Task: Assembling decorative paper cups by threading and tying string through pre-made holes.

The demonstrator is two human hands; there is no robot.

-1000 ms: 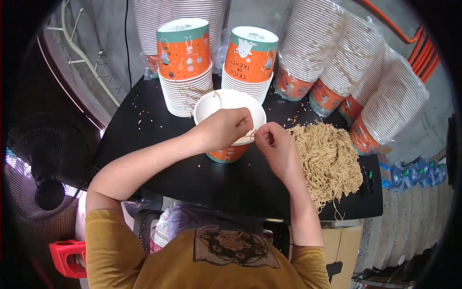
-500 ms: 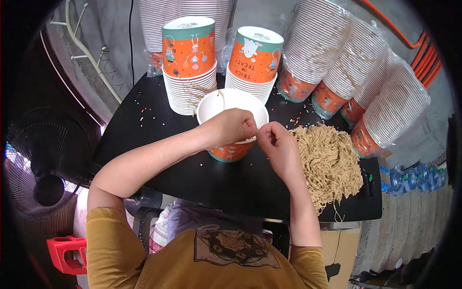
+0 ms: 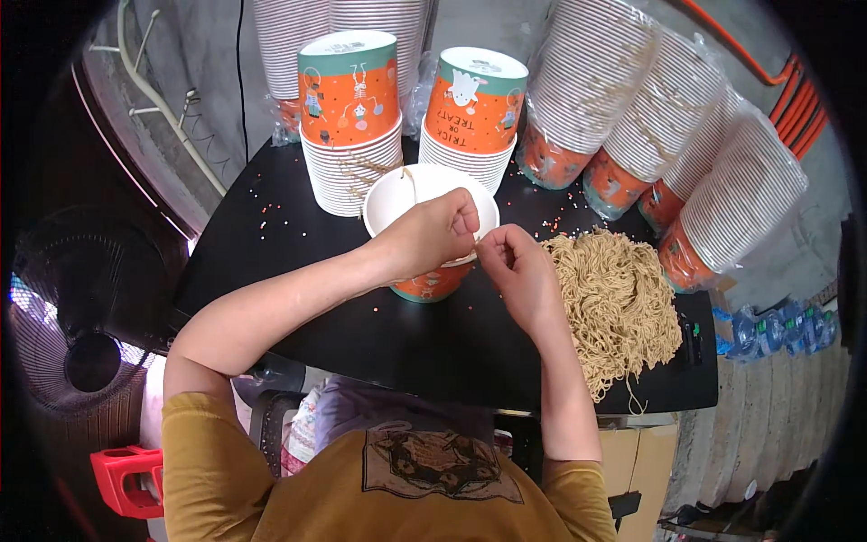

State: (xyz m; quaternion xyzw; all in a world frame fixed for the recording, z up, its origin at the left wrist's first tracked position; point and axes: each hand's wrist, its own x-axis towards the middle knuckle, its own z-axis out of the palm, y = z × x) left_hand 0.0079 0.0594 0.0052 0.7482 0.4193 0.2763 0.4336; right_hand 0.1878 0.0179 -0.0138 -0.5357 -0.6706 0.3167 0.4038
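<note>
Since a moment ago nothing has shifted much: the left hand (image 3: 432, 237) and right hand (image 3: 515, 266) stay pinched together on a thin noodle strand at the rim of the open paper cup (image 3: 424, 203), beside the dried noodle pile (image 3: 614, 298) on the black table (image 3: 271, 253).

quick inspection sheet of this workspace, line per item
surface: black table, speckled with small crumbs
job's things: open cup under both hands; loose noodle pile to its right
clutter: two upside-down cup stacks behind; wrapped cup sleeves lying at the right
hands: left hand on the cup rim; right hand pinching beside it, held item too small to tell
cables: dark cable down the wall
surroundings: fan on the left, red stool, water bottles
</note>
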